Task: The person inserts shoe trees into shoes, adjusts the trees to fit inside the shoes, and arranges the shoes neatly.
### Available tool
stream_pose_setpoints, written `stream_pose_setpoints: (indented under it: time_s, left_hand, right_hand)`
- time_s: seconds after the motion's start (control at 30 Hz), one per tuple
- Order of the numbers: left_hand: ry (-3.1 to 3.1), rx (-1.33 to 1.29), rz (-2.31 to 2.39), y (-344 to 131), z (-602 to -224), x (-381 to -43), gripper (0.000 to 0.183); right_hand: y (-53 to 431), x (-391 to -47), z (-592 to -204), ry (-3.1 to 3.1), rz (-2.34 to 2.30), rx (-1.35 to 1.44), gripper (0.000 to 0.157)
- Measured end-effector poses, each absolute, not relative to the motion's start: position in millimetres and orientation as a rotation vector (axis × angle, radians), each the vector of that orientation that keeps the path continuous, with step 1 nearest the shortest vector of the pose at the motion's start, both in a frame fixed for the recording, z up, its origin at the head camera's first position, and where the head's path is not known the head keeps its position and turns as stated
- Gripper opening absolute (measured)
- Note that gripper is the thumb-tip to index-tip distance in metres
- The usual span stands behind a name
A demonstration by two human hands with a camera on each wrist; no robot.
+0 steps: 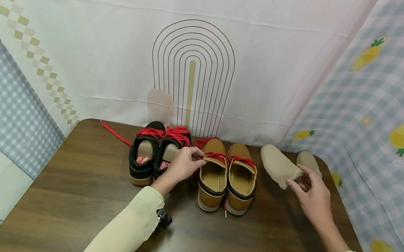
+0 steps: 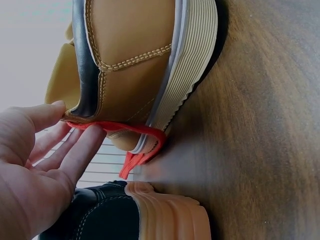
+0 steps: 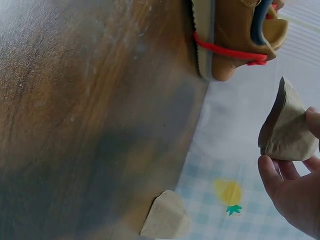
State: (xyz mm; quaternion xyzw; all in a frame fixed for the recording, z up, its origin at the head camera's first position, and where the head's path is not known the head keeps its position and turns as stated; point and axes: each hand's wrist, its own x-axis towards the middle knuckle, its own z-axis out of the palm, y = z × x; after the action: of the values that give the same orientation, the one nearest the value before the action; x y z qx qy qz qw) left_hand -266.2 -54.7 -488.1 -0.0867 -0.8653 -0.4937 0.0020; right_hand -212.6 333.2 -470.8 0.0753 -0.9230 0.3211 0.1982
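Observation:
Two tan shoes with red laces stand side by side, toes toward the back wall. My left hand pinches the upper edge of the left tan shoe beside its red lace, thumb on the inside and fingers outside. My right hand holds a beige shoe insert by its narrow end, raised to the right of the tan shoes; its rounded end points to the back left. A second beige shoe insert lies at the table's back right corner, partly behind my right hand.
Left of the tan shoes is a pair of black shoes with red laces and beige inserts inside. One red lace trails leftward. The brown wooden table meets a white cloth wall at the back and a checked cloth on the right.

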Motion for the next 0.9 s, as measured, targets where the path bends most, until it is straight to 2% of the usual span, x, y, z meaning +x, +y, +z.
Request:
stream_pose_setpoints:
  time_s: [0.9]
  left_hand:
    - [-2.721, -0.279, -1.540, -54.5, -485.0, -263.4, 0.013]
  right_hand:
    - [297.0, -189.6, -440.0, -2.577, 0.970, 0.450, 0.053]
